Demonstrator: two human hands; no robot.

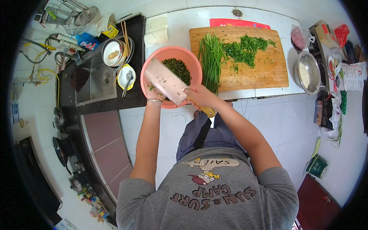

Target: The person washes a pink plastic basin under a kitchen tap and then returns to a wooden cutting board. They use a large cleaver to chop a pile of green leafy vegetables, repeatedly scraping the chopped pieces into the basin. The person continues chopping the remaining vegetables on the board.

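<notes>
My right hand point(201, 96) is closed on a cleaver, near where the broad blade point(166, 81) meets its yellow handle point(209, 112). The blade is tilted over a pink basin point(195, 57), with small wet bits stuck to its face. Beneath it in the basin lie dark green chopped greens point(178, 69). My left hand point(151, 92) is at the basin's near left side, against or just behind the blade, with green bits on it. The blade hides most of its fingers. Right of the basin, a wooden cutting board point(264, 76) carries whole chives point(211, 61) and chopped greens point(245, 50).
A steel bowl point(309, 73) with pale contents stands right of the board. To the left are a sink point(96, 86), stacked bowls point(113, 53) with chopsticks, and a small yellow-rimmed bowl point(123, 78) holding a spoon point(128, 82). Cluttered shelves point(326, 57) line the right wall.
</notes>
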